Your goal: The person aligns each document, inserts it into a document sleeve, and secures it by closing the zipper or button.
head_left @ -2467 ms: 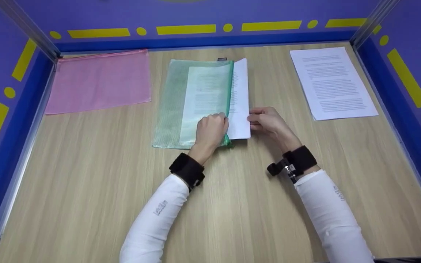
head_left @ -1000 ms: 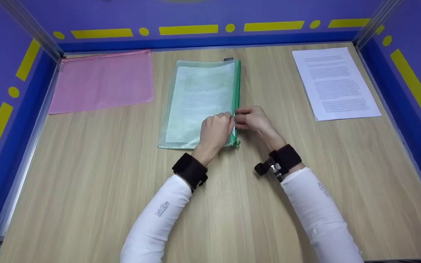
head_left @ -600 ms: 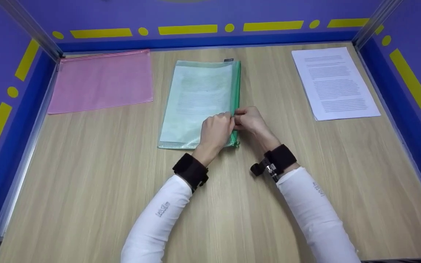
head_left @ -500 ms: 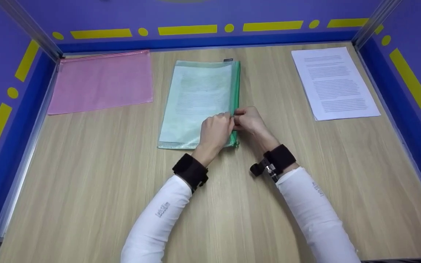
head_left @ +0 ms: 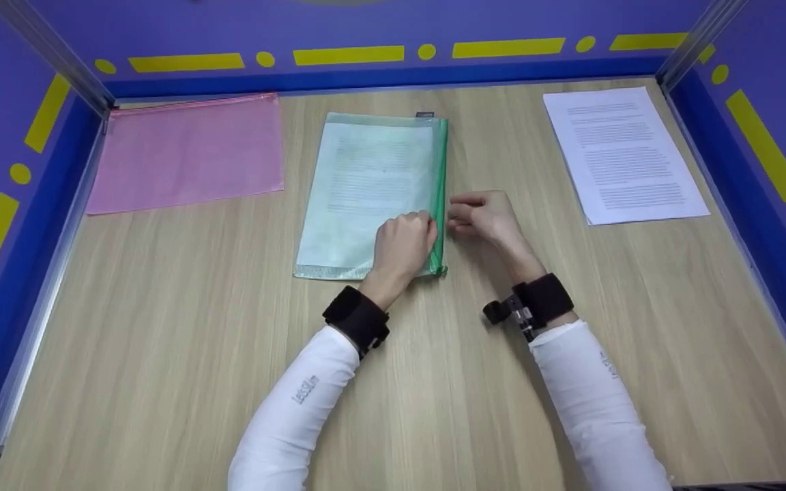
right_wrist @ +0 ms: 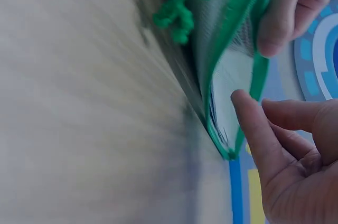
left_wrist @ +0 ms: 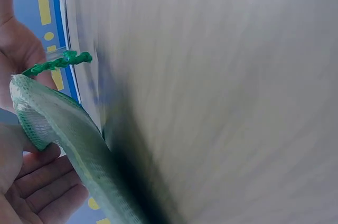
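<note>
Papers had been slid inside the green pouch, pinched by the left hand. Just beside it, the right hand was relaxed.

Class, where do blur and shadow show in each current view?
Head view: soft shadow beside the white-sleeved right arm, translucent green mesh pouch fairly crisp; left wrist view: light wooden tabletop streaky, dark shadow beside pouch, twisted green cord sharper; right wrist view: tabletop streaked too.
</note>
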`<state>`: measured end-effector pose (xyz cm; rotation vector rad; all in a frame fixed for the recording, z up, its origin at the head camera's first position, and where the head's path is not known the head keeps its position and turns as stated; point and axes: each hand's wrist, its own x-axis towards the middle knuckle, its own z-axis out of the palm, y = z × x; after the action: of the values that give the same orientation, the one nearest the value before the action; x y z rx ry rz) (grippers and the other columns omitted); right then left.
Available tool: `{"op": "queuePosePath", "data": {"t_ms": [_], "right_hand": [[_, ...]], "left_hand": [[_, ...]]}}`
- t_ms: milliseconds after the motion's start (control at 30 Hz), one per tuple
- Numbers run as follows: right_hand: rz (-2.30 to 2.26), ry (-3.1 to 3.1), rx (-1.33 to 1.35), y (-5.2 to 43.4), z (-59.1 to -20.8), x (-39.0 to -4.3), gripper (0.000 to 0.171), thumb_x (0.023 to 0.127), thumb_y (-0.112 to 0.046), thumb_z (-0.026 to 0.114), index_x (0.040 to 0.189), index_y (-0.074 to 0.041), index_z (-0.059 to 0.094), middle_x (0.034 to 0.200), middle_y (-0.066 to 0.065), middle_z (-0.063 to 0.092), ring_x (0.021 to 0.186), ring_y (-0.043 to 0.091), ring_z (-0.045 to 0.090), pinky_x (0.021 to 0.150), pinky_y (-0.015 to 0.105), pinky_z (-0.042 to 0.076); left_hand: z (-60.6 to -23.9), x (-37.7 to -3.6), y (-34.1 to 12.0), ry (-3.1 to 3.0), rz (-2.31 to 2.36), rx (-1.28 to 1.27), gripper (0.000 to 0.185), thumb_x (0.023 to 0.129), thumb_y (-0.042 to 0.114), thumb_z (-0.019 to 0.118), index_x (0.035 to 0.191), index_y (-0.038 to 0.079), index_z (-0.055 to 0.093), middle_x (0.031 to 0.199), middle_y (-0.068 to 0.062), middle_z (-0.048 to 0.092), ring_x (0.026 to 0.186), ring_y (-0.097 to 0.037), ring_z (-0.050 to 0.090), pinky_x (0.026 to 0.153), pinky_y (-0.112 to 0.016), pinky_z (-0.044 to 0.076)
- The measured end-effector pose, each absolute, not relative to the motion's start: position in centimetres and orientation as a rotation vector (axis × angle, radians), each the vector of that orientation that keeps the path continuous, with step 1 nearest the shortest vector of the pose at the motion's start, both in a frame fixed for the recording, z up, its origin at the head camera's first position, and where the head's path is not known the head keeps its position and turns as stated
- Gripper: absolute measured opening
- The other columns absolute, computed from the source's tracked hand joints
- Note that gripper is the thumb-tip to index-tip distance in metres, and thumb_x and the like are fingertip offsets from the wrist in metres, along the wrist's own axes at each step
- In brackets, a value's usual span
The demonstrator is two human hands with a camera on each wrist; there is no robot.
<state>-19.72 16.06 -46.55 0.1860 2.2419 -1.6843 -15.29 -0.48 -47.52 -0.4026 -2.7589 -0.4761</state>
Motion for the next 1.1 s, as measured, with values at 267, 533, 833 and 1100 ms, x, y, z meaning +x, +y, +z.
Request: {"op": "queuePosePath", "data": {"t_ms": [267,533,833,1100], "right_hand": [[-1.712,2.338,0.233,17.8,-47.0,-19.1,0.038,0.096,-0.015,0.061,0.130,0.001,0.062,0.118,0.020,0.068,0.090,0.014,0.071,0.080,0.026,0.060],[-1.716,2.425,0.184,18.8,-47.8,-18.3,0.040,0.098,-0.021,0.060,0.133,-0.002,0.061,0.124,0.018,0.066,0.095,0.013,0.065,0.072,0.014,0.053],[-1.612,2.606,0.070,19.1,-48.5,-18.1,0.039,0.101,-0.025,0.057,0.134,-0.006,0.061,0.133,0.014,0.064,0.119,0.025,0.061,0.093,0.029,0.051],[-1.586,2.630,0.042,19.1,-48.5,-18.4,0.038,0.101,-0.023,0.056,0.134,-0.006,0.061,0.134,0.015,0.064,0.121,0.027,0.060,0.105,0.041,0.048]], "left_hand": [[-47.6,-15.7,-0.3,-2.889,-0.477,-0.407,0.026,0.098,0.022,0.057,0.081,0.007,0.069,0.074,-0.008,0.072,0.067,-0.028,0.071,0.058,-0.038,0.058],[-48.1,-16.0,0.0,-2.942,-0.461,-0.446,0.026,0.098,0.020,0.059,0.077,0.007,0.069,0.073,-0.008,0.071,0.068,-0.025,0.070,0.058,-0.036,0.058],[-48.1,-15.6,0.1,-3.051,-0.360,-0.504,0.027,0.097,0.029,0.060,0.085,0.007,0.070,0.081,-0.008,0.071,0.075,-0.024,0.071,0.063,-0.036,0.059],[-47.0,-14.8,-1.1,-3.158,-0.302,-0.774,0.037,0.096,0.043,0.061,0.105,0.008,0.069,0.099,-0.010,0.070,0.092,-0.027,0.069,0.074,-0.040,0.059]]}}
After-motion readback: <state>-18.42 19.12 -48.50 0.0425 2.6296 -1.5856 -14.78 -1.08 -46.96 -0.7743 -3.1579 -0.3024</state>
